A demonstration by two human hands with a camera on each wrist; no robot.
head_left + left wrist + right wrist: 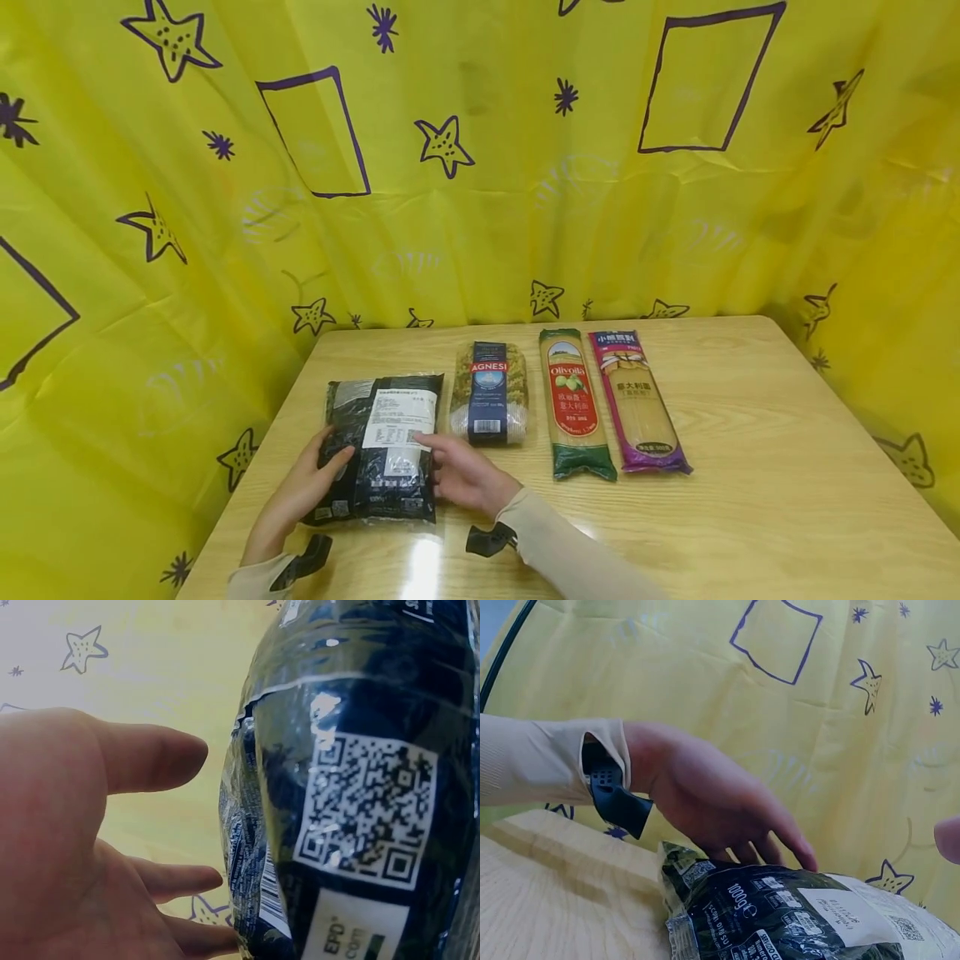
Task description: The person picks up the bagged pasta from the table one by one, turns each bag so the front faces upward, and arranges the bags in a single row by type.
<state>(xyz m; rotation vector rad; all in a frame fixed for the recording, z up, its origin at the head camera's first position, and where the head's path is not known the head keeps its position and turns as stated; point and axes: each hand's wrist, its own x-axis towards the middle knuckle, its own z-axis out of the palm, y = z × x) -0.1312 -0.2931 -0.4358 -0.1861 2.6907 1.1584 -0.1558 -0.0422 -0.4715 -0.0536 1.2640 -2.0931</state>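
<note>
Item: black pasta bag, flat on the wooden table, long axis running away from you.

Your left hand rests at the bag's left edge, fingers straight and relaxed, thumb over its face — nothing gripped. Your right hand lies at the bag's right edge, fingers loosely extended, touching its white label. Both hands flank it about equally.

Right of the bag: Agnesi pack, Olivoila spaghetti, purple spaghetti pack — side by side.

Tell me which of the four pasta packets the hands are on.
The black packet at the left end of the row: the left hand and right hand touch its sides. The other three lie untouched.
</note>
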